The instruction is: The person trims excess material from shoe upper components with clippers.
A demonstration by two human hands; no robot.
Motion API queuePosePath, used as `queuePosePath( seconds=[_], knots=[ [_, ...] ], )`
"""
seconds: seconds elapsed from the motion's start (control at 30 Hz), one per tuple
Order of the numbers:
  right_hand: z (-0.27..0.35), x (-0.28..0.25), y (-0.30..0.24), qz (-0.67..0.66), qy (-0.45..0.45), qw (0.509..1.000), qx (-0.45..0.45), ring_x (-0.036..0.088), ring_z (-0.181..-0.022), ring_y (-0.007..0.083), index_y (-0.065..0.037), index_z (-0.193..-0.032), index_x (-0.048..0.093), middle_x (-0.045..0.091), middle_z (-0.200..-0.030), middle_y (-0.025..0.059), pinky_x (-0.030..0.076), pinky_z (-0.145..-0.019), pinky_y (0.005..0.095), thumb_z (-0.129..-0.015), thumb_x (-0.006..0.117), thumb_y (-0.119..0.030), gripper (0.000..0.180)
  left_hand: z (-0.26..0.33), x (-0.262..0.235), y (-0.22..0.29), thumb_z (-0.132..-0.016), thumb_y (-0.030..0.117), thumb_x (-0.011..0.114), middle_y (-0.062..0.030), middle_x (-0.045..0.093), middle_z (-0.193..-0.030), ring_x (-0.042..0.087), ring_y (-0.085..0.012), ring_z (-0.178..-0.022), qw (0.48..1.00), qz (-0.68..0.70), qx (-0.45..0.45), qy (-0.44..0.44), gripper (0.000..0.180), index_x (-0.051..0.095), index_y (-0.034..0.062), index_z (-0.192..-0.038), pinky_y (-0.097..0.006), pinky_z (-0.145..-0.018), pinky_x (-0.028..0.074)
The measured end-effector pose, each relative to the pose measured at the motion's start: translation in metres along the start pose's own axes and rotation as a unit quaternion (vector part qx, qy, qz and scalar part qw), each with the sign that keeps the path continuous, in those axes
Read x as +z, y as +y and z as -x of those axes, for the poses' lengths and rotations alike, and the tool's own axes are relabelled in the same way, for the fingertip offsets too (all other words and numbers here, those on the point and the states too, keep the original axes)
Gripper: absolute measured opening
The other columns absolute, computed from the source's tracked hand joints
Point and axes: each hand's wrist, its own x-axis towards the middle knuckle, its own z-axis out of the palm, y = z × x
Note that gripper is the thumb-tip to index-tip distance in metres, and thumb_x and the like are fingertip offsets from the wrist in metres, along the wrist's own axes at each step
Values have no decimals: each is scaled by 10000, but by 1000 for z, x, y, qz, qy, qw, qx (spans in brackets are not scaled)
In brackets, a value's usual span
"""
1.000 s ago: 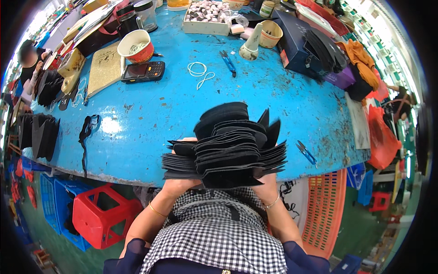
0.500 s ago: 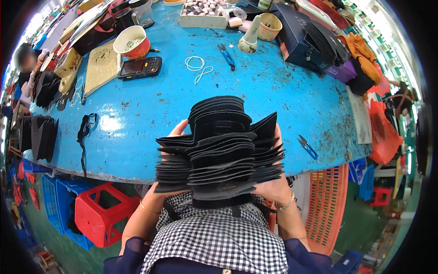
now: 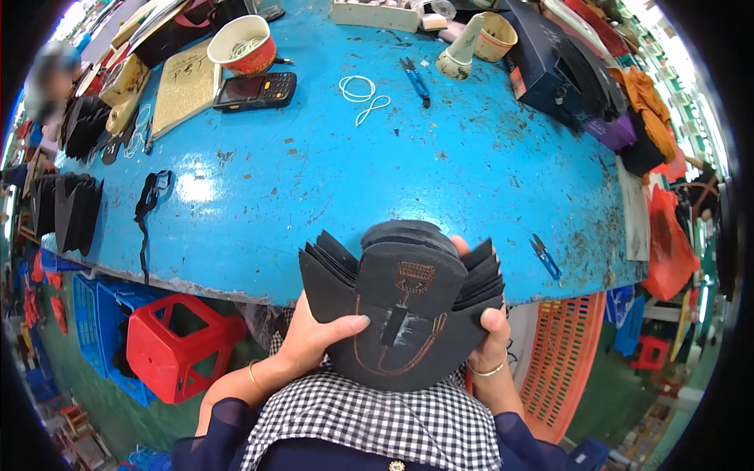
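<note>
A thick stack of black fabric or leather cut pieces (image 3: 416, 345) is between my hands at the table's front edge. Its top piece faces me and shows brown stitching and a small dark tab with pale marks around it. On the left side, my left hand (image 3: 314, 334) grips the stack with its thumb laid over the face. My right hand (image 3: 491, 345) holds the opposite side, thumb at the edge and a fingertip showing behind the top. Pointed side flaps fan out on both sides. Most of my fingers are hidden behind the pieces.
Blue thread snips (image 3: 545, 257) lie on the blue table (image 3: 259, 204) to the right; other snips (image 3: 415, 78) lie farther back beside white cord (image 3: 358, 89). A handheld terminal (image 3: 255, 92), a paper tub (image 3: 242, 49) and a black strap (image 3: 146, 200) are leftward. A red stool (image 3: 181, 345) stands below.
The stack has tipped so its stitched face now shows instead of its layered edges. Both hands have shifted their hold, with the thumbs now at the front.
</note>
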Motion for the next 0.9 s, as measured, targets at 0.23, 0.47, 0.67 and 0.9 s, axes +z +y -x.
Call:
queuePosePath(
  seconds=[0.23, 0.47, 0.67, 0.9],
  knots=[
    [2, -16, 15, -22, 0, 998, -56, 584, -1078, 229, -119, -1472, 318, 587, -1078, 55, 547, -976, 380, -727, 848, -258, 924, 2, -2, -7, -781, 206, 838, -112, 588, -1228, 571, -192, -1129, 998, -12, -59, 9, 743, 414, -25, -1346, -365, -996, 473],
    [7, 2, 11, 41, 84, 995, -21, 590, -1094, 253, -103, -1468, 318, 542, -1145, 89, 559, -958, 392, -742, 704, -207, 829, 10, -18, -15, -924, 310, 675, -150, 441, -1450, 433, -224, -1341, 998, 39, -21, -53, 794, 250, -8, -1515, -397, -1135, 349],
    [2, -2, 13, 9, 92, 996, -12, 604, -1096, 261, -97, -1461, 321, 540, -1168, 86, 583, -921, 399, -775, 657, -204, 772, 8, -19, 10, -1057, 220, 462, -156, 261, -1593, 284, -212, -1456, 995, -44, -48, -69, 695, 76, -19, -1583, -368, -1195, 239],
    [-31, 6, 5, 9, 81, 996, -28, 582, -1154, 254, -90, -1473, 315, 551, -1269, 106, 552, -971, 394, -816, 614, -190, 728, -17, -7, 17, -1047, 110, 457, -146, 388, -1515, 395, -208, -1385, 987, -121, 100, -40, 581, 198, -56, -1540, -348, -1161, 305]
  ],
)
